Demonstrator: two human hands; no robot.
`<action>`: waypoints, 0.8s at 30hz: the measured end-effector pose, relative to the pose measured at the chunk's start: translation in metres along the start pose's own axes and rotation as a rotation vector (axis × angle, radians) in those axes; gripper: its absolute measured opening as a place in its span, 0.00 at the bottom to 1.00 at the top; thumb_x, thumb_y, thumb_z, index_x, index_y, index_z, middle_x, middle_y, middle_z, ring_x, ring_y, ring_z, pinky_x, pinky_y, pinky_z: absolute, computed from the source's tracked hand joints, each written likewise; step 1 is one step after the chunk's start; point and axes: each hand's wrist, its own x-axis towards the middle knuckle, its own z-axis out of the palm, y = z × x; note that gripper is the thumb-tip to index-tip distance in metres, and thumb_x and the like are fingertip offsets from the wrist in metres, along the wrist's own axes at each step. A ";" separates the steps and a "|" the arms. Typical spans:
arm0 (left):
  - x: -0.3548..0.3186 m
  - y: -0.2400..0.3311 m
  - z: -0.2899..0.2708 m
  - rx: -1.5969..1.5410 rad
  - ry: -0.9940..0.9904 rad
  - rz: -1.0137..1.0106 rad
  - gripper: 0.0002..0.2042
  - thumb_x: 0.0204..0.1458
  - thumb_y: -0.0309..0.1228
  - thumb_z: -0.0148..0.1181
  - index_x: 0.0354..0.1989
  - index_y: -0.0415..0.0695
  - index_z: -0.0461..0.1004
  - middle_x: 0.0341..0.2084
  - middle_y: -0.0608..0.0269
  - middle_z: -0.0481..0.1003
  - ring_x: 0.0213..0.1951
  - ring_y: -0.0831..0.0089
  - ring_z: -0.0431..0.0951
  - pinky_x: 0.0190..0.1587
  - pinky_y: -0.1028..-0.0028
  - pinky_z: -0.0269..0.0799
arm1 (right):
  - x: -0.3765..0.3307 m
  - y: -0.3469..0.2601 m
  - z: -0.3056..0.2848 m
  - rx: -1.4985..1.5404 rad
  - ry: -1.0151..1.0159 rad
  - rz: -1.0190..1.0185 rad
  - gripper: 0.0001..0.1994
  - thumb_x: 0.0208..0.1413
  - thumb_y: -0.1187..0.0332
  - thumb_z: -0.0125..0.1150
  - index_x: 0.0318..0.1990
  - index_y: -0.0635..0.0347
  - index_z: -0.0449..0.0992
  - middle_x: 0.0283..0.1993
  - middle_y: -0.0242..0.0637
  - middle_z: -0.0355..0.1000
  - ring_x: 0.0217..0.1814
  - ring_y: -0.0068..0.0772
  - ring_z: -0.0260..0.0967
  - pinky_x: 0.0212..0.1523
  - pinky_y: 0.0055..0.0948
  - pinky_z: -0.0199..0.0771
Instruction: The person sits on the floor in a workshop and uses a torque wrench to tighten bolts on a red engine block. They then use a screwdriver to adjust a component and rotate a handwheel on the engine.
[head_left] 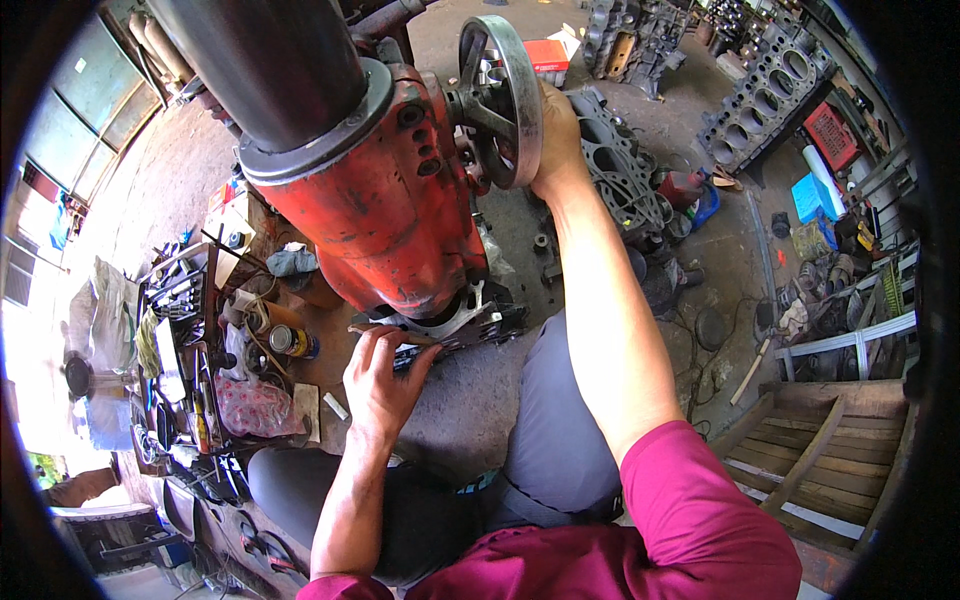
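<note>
The right hand [556, 130] is raised high with the arm stretched almost straight up and away from the body, its fingers closed around the rim of a grey spoked metal handwheel [502, 100] that sits on the side of a large, worn red-painted cast machine head [385, 200]. A thick dark steel column [275, 70] rises from the top of that red housing. The left hand [378, 385] reaches forward at a lower level, wrist bent slightly, palm toward the machine; its fingers curl around the edge of a flat grey metal workpiece [455, 322] clamped beneath the red head, thumb spread to the left. Whether the left fingers truly clamp the part or merely rest on it, I cannot tell. Just left of this hand stands a small yellow-and-blue spray can [292, 342] on a cluttered tabletop [310, 375]. Far to the right, on the concrete floor [720, 240], lie grey engine blocks with rows of round bores [765, 95].
</note>
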 end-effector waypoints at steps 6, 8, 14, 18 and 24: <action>0.003 0.002 -0.002 0.003 0.002 0.007 0.19 0.42 0.33 0.77 0.36 0.40 0.74 0.35 0.55 0.76 0.37 0.57 0.79 0.39 0.64 0.77 | -0.001 -0.003 0.002 0.009 0.009 0.018 0.23 0.71 0.52 0.43 0.34 0.60 0.77 0.27 0.27 0.72 0.28 0.17 0.66 0.31 0.24 0.67; 0.003 0.003 -0.001 0.000 0.005 -0.005 0.18 0.41 0.33 0.77 0.35 0.39 0.75 0.35 0.55 0.77 0.37 0.58 0.79 0.40 0.65 0.77 | -0.003 -0.005 0.002 -0.040 0.024 0.024 0.23 0.71 0.52 0.43 0.34 0.60 0.77 0.27 0.27 0.72 0.28 0.17 0.66 0.31 0.24 0.67; 0.001 0.002 -0.001 -0.001 -0.011 -0.009 0.18 0.42 0.34 0.77 0.36 0.40 0.74 0.35 0.55 0.76 0.38 0.57 0.79 0.40 0.64 0.77 | -0.002 -0.003 0.002 0.037 0.027 0.038 0.23 0.71 0.52 0.44 0.34 0.60 0.77 0.28 0.27 0.73 0.28 0.17 0.66 0.31 0.24 0.67; 0.000 0.001 -0.001 0.001 -0.010 0.005 0.19 0.42 0.34 0.77 0.36 0.40 0.74 0.36 0.55 0.76 0.38 0.57 0.79 0.40 0.64 0.77 | 0.000 -0.001 0.001 0.058 -0.015 0.017 0.23 0.71 0.52 0.44 0.35 0.60 0.78 0.28 0.28 0.73 0.28 0.17 0.66 0.31 0.23 0.67; 0.002 0.003 -0.001 0.010 0.010 0.012 0.18 0.41 0.33 0.77 0.35 0.39 0.75 0.35 0.55 0.77 0.36 0.59 0.79 0.40 0.65 0.77 | 0.001 0.002 -0.001 0.063 -0.023 0.037 0.23 0.71 0.52 0.44 0.36 0.61 0.78 0.29 0.28 0.73 0.29 0.17 0.67 0.32 0.23 0.68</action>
